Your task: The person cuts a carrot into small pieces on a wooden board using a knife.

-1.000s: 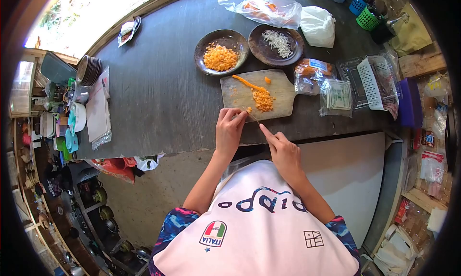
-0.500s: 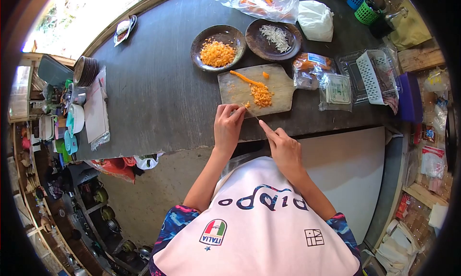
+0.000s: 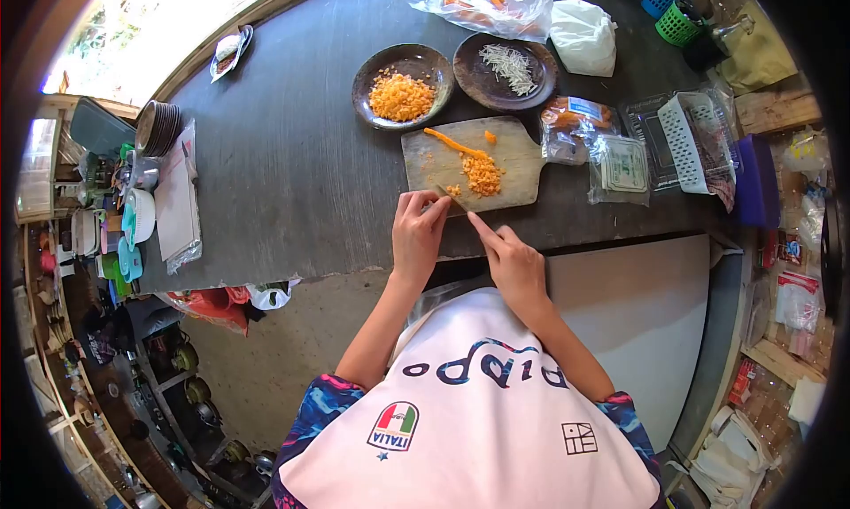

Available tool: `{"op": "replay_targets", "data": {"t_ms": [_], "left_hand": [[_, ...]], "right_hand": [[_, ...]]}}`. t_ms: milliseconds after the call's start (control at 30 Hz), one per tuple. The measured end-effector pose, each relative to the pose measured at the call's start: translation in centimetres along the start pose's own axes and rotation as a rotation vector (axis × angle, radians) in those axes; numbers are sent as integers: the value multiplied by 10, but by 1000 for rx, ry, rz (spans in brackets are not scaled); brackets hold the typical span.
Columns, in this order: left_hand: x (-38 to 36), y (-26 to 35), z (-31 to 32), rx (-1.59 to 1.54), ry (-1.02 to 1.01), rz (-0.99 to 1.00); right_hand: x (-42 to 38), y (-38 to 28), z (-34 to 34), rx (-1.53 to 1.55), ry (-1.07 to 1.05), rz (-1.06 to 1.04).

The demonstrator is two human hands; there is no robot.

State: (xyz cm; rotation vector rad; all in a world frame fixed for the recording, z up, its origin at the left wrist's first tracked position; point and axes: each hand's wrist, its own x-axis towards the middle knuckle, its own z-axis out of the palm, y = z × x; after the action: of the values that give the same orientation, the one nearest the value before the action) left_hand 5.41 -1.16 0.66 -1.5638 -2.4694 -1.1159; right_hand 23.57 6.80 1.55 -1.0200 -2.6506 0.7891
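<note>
Near the front edge of the wooden cutting board (image 3: 522,168), my left hand (image 3: 417,235) is closed, its fingertips pinching a piece of carrot that is mostly hidden. My right hand (image 3: 516,266) grips a knife (image 3: 455,200), index finger stretched along it, the blade reaching toward the left fingertips. Small bits of carrot lie beside the blade. Farther up the board are a pile of diced carrot (image 3: 482,176), a long carrot strip (image 3: 452,142) and a small carrot chunk (image 3: 490,137).
Behind the board stand a dark plate of diced carrot (image 3: 362,107) and a dark plate with white shreds (image 3: 469,84). A clear plastic bag (image 3: 522,13) and a white bag (image 3: 582,40) lie beyond. Packets (image 3: 620,165) and a white basket (image 3: 686,146) sit right; stacked bowls (image 3: 158,130) left.
My right hand and the knife have shifted slightly left, nearer my left fingertips, and the blade angle has changed a little. My left hand has barely moved.
</note>
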Motion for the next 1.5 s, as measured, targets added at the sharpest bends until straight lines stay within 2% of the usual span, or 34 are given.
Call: {"op": "replay_targets", "data": {"t_ms": [300, 400, 500, 700, 900, 1100, 1300, 1500], "left_hand": [[-3, -1, 1, -22, 21, -19], [-1, 1, 1, -6, 11, -6], [-1, 0, 2, 6, 13, 5], [-3, -1, 1, -20, 33, -16], [-3, 0, 2, 0, 22, -16], [-3, -3, 0, -16, 31, -16], [-2, -1, 1, 18, 19, 3], [-4, -3, 0, 4, 31, -4]], "right_hand": [[-14, -3, -17, -32, -70, 47], [1, 0, -1, 2, -10, 3], [16, -5, 1, 18, -41, 5], [-10, -4, -16, -4, -75, 39], [16, -5, 1, 39, -50, 11], [-11, -5, -20, 36, -81, 36], [19, -6, 1, 64, -50, 2], [-7, -7, -19, 19, -81, 35]]}}
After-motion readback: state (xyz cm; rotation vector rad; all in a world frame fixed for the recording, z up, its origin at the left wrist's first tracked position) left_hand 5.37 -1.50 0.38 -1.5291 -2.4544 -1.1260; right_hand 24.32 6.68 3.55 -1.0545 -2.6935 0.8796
